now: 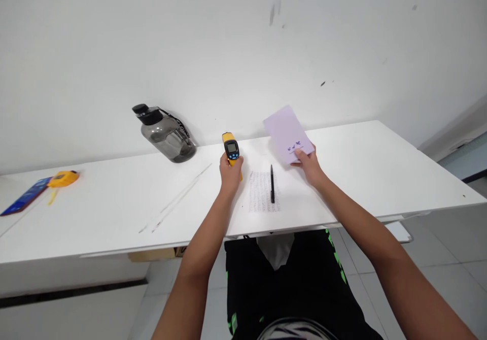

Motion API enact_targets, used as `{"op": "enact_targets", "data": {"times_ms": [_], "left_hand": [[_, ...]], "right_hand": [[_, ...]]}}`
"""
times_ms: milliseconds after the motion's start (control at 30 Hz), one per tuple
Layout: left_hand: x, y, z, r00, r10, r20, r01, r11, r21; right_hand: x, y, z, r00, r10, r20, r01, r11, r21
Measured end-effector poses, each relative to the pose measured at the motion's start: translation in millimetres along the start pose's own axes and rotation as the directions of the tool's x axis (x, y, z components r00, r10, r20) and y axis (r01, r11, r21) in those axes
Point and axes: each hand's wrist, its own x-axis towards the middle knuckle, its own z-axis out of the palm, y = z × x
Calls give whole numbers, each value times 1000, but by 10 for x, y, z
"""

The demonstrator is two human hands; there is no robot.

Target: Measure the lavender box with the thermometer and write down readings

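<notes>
My left hand [231,173] is closed around the grip of a yellow and black infrared thermometer [232,148], its small screen and blue buttons facing up. In my right hand [309,166] is a light purple notebook [286,131], pinched at its near corner with the thumb on the cover. The notebook is tilted and appears raised off the table. Between my hands lies a sheet of paper [259,193] covered in writing, with a black pen [272,185] resting on it.
A grey see-through water bottle [167,136] with a black lid stands by the wall, left of my hands. Farther left are a yellow tape measure [63,178] and a blue flat box or booklet [26,196]. The white table [365,172] has its front edge close to my body.
</notes>
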Motion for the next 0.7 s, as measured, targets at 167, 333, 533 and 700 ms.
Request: {"op": "enact_targets", "data": {"times_ms": [167, 333, 533, 700], "left_hand": [[115, -134, -43, 996, 93, -7, -87, 955, 285], [152, -203, -56, 995, 102, 3, -92, 882, 461], [114, -162, -60, 998, 65, 17, -64, 840, 539], [81, -127, -56, 991, 109, 83, -137, 746, 652]], "right_hand": [[-50, 22, -46, 909, -391, -147, 226, 755, -615], [11, 31, -125, 911, -387, -144, 141, 620, -772], [151, 169, -266, 939, -290, -182, 79, 701, -709], [127, 170, -255, 923, -359, -140, 123, 618, -776]]}}
